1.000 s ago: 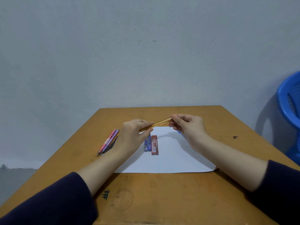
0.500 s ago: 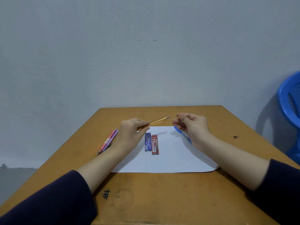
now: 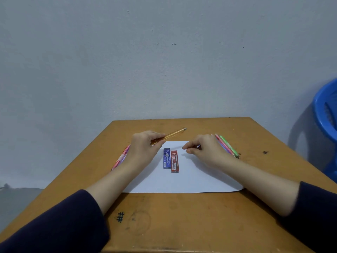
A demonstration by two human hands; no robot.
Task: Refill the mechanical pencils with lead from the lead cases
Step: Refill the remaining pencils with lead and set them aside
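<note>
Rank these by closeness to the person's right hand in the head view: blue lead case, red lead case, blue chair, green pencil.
1. Green pencil, lying right alongside the right hand, on its right.
2. Red lead case, just left of the hand.
3. Blue lead case, beside the red one, further left.
4. Blue chair, far off to the right.

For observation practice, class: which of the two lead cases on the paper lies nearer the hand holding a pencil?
The blue lead case, beside the left hand gripping the orange pencil; the red lead case lies to its right.
</note>
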